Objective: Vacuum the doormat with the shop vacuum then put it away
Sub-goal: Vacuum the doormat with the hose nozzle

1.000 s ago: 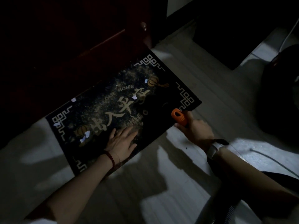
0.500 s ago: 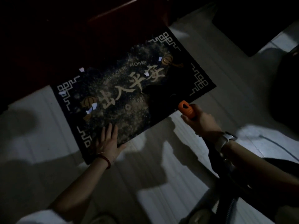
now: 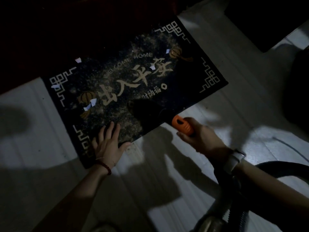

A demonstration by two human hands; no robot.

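nearest the camera, bottom right, the ribbed vacuum hose (image 3: 240,213) curls up across the pale floor (image 3: 33,164) and runs under the right forearm. a pale watch (image 3: 235,159) sits on that wrist. just beyond it, the right hand (image 3: 199,134) is wrapped around the orange handle (image 3: 183,125) of the vacuum wand, fingers curled tight on it. the black nozzle (image 3: 150,113) reaches out from there onto the near edge of the doormat (image 3: 192,76), though it's dark and its exact contact with the pile is hard to make out.

over on the left, the left hand (image 3: 107,143) lies flat on the near left corner of the mat, fingers spread straight, pinning it down, a red bead bracelet (image 3: 104,165) at the wrist.

further out, the mat lies slanted on the floor, its far edge against a dark red door or cabinet (image 3: 83,22). and it's plainly far from clean: pale grit is dusted across the middle around the gold lettering, and white paper scraps (image 3: 91,104) dot the left half and the centre. so by my read the vacuuming has barely started, most of the mat is left to cover, and putting the vacuum away is not yet in sight.
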